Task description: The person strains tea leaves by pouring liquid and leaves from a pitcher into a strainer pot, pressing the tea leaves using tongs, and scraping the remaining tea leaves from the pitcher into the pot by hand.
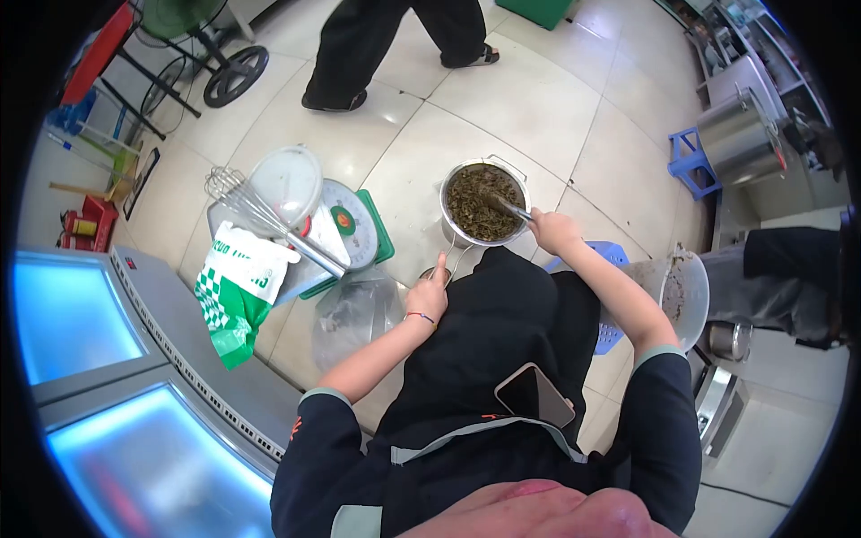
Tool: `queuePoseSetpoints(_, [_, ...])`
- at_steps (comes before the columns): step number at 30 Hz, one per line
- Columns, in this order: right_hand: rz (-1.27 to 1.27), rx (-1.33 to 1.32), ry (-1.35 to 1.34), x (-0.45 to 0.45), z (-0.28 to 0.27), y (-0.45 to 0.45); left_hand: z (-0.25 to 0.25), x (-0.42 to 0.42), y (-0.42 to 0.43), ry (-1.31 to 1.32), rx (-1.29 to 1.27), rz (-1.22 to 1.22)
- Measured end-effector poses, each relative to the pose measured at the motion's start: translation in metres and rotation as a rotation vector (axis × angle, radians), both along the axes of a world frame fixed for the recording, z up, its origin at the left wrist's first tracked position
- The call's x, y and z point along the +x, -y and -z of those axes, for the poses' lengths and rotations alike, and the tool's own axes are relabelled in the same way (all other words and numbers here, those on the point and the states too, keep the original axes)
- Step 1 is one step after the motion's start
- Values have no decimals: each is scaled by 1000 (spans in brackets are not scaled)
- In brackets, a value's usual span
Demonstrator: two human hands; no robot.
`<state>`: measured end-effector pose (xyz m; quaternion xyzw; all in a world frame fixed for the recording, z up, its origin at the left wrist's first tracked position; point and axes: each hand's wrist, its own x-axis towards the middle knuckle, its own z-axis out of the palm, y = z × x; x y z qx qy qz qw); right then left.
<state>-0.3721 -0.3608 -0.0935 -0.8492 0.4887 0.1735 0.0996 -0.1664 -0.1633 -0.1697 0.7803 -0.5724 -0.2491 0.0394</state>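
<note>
Plastic is met first on the left: a green-and-white printed bag [240,285], crumpled, its glossy skin checkered. Just beyond it a wire whisk [273,220] is laid slantwise, its looped steel balloon aimed away and to the left, its straight handle brought back toward the person. Beside the whisk, a rounded, pale, translucent tub [285,184] is seen, and then the green scale [384,235] with its round dial. Nearer, a clear, wrinkled plastic bag [359,314] is spotted.

Now the middle! A round metal vessel [446,204] is found above the tiled floor [538,108], in front of the person's lap, its mouth turned upward and packed with dark, coarse, leafy bits [475,199]. Its thin wire handle [457,258] is pointed back toward the person and slightly left, and is gripped by the left fingers [439,271], curled closed with one stretched along it.

Into the leafy bits a smooth metal spoon [514,210] is dipped, its long axis run from the mass out to the right and slightly nearer; its shaft is clasped by the right fingers [540,221], folded shut.

Farther right, a perforated blue plastic stool [608,254] is passed, then a cloudy, residue-streaked bucket [695,300], and finally a shiny cylindrical stockpot [737,139].
</note>
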Motion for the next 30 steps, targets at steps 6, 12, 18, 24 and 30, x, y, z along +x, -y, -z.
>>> queuePoseSetpoints(6, [-81, -70, 60, -26, 22, 9, 0, 1, -1, 25, -35, 6])
queuePoseSetpoints(12, [-57, -84, 80, -48, 24, 11, -4, 3, 0, 4, -14, 32])
queuePoseSetpoints(18, [-83, -22, 151, -71, 52, 16, 0, 2, -4, 23, -18, 17])
queuePoseSetpoints(24, [-132, -51, 270, -76, 65, 14, 12, 2, -10, 61, -83, -9])
queuePoseSetpoints(30, [-130, -29, 410, -70, 58, 14, 13, 2, -6, 37, -105, -22])
